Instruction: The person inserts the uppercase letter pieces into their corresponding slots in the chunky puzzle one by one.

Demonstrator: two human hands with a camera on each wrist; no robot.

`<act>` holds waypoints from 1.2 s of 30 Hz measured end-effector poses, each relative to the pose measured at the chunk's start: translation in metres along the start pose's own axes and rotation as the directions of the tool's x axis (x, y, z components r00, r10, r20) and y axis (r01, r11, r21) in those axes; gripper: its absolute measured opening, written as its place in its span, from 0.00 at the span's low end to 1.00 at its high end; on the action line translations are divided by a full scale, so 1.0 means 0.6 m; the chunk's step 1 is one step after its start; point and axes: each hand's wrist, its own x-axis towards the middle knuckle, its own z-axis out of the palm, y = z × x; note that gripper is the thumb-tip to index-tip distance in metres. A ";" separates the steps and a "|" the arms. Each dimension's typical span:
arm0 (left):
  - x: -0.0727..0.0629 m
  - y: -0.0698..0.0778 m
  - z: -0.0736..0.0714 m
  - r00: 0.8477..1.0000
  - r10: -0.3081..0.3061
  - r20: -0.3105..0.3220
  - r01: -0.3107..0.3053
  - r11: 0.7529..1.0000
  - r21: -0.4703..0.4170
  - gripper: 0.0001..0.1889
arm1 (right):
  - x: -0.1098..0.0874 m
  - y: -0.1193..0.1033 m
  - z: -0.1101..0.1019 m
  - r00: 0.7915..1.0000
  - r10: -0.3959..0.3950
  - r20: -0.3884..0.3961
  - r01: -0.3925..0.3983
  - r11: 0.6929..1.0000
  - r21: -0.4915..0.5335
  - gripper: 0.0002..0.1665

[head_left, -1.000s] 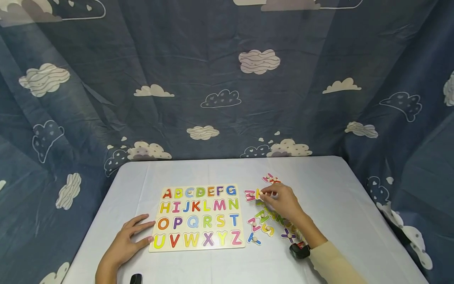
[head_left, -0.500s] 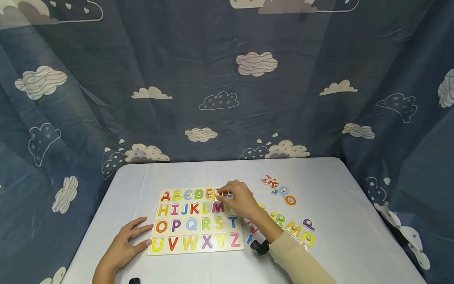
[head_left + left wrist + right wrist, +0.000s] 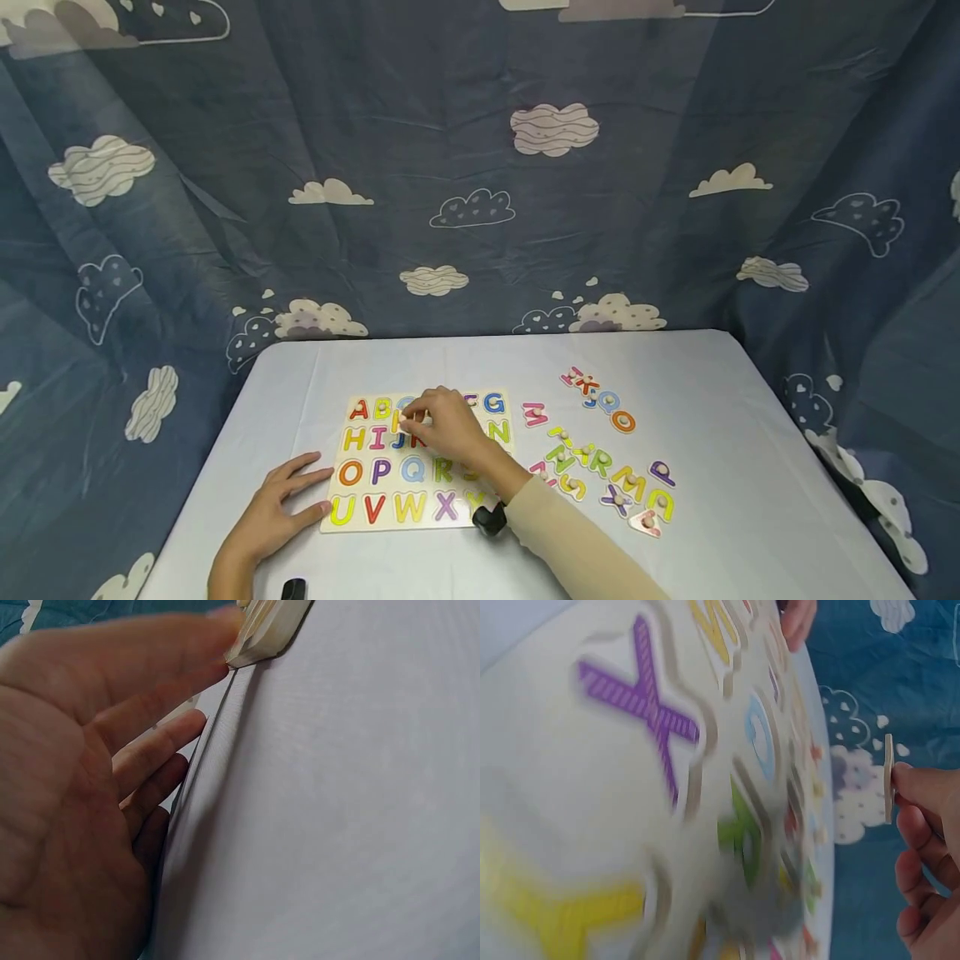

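A wooden alphabet puzzle board [image 3: 394, 527] with colored letter slots lies on the white table. My right hand [image 3: 450, 429] pinches a small yellow-orange letter piece [image 3: 397, 422] above the board's upper rows, around C and J. In the right wrist view the letter piece [image 3: 889, 780] shows edge-on between thumb and fingers, raised over the board. Knobbed letters sit in several top-row slots; my right hand hides some of them. My left hand [image 3: 273, 517] rests at the board's left edge, fingers extended and touching it. In the left wrist view, fingertips meet the board's corner [image 3: 262, 641].
Loose knobbed letter pieces lie scattered to the board's right, among them an orange O [image 3: 623, 422], a purple P [image 3: 662, 474] and a purple X [image 3: 617, 500]. A black object [image 3: 294, 589] lies at the front edge. A cloud-print curtain [image 3: 472, 267] hangs behind the table.
My right hand has moved left from the loose letters to above the board, carrying the yellow-orange letter piece. My left hand stays at the board's left edge.
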 end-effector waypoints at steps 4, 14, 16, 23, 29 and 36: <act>0.000 -0.002 0.002 1.000 0.011 -0.010 -0.011 1.000 0.014 0.30 | 0.019 -0.018 0.033 1.000 -0.014 0.009 0.015 1.000 -0.027 0.09; 0.004 -0.002 0.002 0.999 0.042 -0.009 -0.042 0.998 0.038 0.29 | 0.048 -0.039 0.092 1.000 -0.001 0.002 0.001 0.998 -0.064 0.08; 0.004 -0.003 0.002 0.999 0.045 -0.010 -0.045 0.998 0.034 0.29 | 0.049 -0.041 0.102 1.000 0.017 0.026 -0.016 0.998 -0.052 0.08; 0.006 -0.008 0.006 0.999 0.040 -0.012 -0.039 0.999 0.007 0.29 | 0.051 -0.045 0.129 0.998 0.039 0.038 -0.037 0.997 -0.065 0.08; 0.009 -0.009 0.010 0.999 0.046 -0.014 -0.046 0.999 -0.003 0.29 | 0.056 -0.048 0.143 0.997 0.067 0.027 -0.065 0.997 -0.043 0.09; 0.005 -0.010 0.007 0.999 0.045 -0.023 -0.045 0.999 0.006 0.29 | 0.059 -0.055 0.150 0.997 0.067 0.026 -0.066 0.997 -0.040 0.08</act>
